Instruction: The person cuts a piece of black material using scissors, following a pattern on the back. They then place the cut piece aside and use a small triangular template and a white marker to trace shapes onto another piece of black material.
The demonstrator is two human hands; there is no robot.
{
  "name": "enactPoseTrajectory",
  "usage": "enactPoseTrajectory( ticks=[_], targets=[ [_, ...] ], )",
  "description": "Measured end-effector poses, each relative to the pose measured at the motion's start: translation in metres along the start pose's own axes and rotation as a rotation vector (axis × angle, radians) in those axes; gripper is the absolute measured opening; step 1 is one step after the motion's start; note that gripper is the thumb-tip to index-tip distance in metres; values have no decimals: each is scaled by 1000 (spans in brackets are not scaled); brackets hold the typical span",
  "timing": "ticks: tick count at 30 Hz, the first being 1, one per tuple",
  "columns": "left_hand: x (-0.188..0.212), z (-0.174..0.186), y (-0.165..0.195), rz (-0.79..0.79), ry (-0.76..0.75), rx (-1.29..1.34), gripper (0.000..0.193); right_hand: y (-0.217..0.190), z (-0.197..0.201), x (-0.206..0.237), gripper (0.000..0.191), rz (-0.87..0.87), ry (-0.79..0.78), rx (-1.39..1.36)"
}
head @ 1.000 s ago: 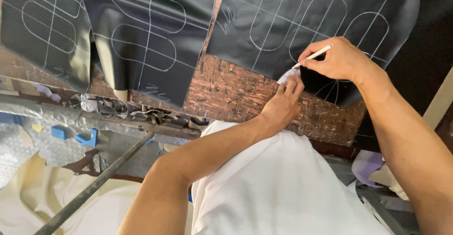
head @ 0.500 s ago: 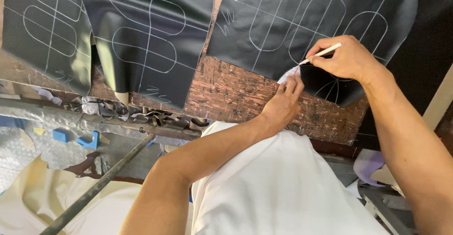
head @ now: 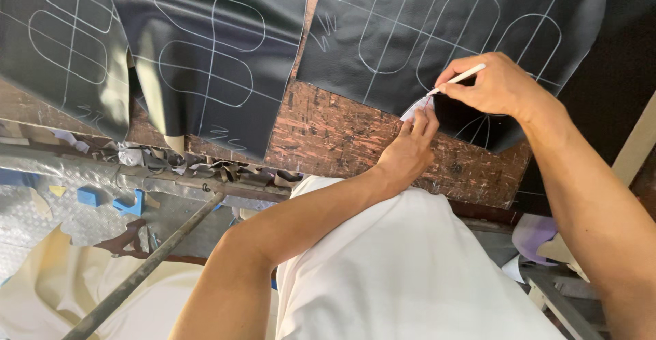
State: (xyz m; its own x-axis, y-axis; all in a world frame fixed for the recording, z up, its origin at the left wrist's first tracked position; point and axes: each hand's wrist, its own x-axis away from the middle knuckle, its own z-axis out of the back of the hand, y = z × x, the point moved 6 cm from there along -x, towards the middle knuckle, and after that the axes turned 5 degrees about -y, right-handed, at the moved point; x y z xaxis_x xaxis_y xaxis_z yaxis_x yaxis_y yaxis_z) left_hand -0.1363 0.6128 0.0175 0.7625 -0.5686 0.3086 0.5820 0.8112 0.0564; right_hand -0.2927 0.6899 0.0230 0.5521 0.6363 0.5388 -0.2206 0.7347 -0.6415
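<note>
**Pen tip meets the pattern edge**

Nearest the camera, the person's white shirt [head: 410,272] fills the lower frame, with both bare forearms reaching away from it toward the scarred wooden board [head: 328,131]. Just beyond, the left hand [head: 408,150] lies flat-fingered on the board's far side, its fingertips [head: 429,116] pressing down a small pale pattern piece [head: 414,110] at the near edge of the black sheet [head: 444,32]. The right hand [head: 495,84] sits slightly farther and to the right, fingers closed in a pinch around a thin white marking pen [head: 459,78]. The pen's long axis slants down and left, so its tip lands right at the pattern's edge, touching or almost touching the left fingertips. Of the two, the right hand carries the tool; the left is the one on the pattern itself. Farther off, the black sheet shows chalked rounded outlines, and a second black sheet [head: 212,53] with similar outlines lies well to the left.
</note>
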Motion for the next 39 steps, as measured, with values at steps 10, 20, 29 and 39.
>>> enactPoseTrajectory(
  ticks=[10,20,29,39],
  targets=[
    [-1,-12,6,-22,-122,62,31,-41,-52,-15,17,106,-202,195],
    [-1,-21,-14,120,73,453,45,3,-3,46,22,140,435,-456],
    [36,-19,-114,439,505,489,61,-17,-80,68,66,206,592,191],
    [56,-37,-105,471,393,561,76,-1,-75,82,64,251,584,184]
  ],
)
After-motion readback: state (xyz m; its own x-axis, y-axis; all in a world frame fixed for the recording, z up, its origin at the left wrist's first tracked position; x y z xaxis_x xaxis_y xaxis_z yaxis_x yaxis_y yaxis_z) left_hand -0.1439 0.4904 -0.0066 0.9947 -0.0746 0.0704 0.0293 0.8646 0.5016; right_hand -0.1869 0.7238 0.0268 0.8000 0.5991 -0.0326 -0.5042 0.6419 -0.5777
